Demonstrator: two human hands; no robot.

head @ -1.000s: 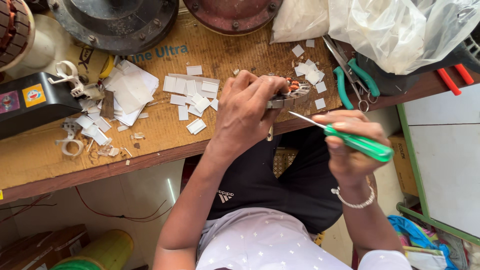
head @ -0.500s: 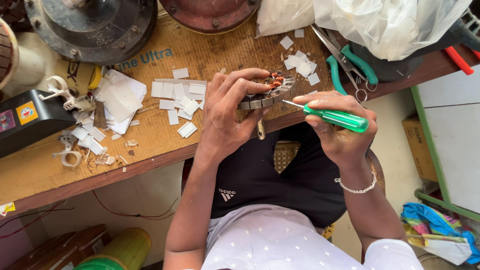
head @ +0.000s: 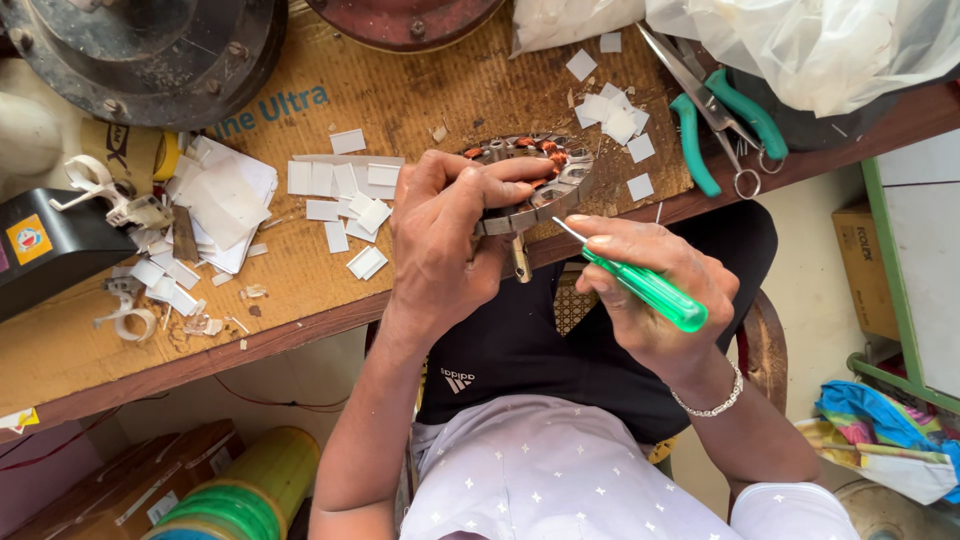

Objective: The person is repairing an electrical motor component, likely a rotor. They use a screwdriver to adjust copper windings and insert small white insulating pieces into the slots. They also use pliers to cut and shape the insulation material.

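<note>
Workbench (head: 300, 310) edge runs across the view, topped with worn brown cardboard; seated person's lap just below it, black shirt and pale dotted cloth nearest the camera.

Right hand (head: 655, 290) closed around a screwdriver (head: 640, 285) with a clear green handle, held pen-fashion; thin shaft slants up-left, tip at or very near the lower rim of the metal ring. Beaded bracelet (head: 712, 405) on that wrist.

Left hand (head: 445, 245) wrapped around a metal ring with copper windings (head: 545, 180), a small motor part by the look of it, thumb and fingers clamped over its left side. Ring held tilted just over the bench edge, between the two hands. Whether it rests on the bench, cannot tell.

On the cardboard left of the hands: cut white paper slips (head: 340, 195), loose and in a stack. More slips (head: 610, 110) beyond the ring. Green-handled pliers (head: 720, 125) and scissors lie right of them, beside a white plastic bag (head: 830, 45).

Far edge: dark round metal housing (head: 150, 45) at left, a reddish one (head: 405, 20) at centre. Black box (head: 45, 245) at far left.
</note>
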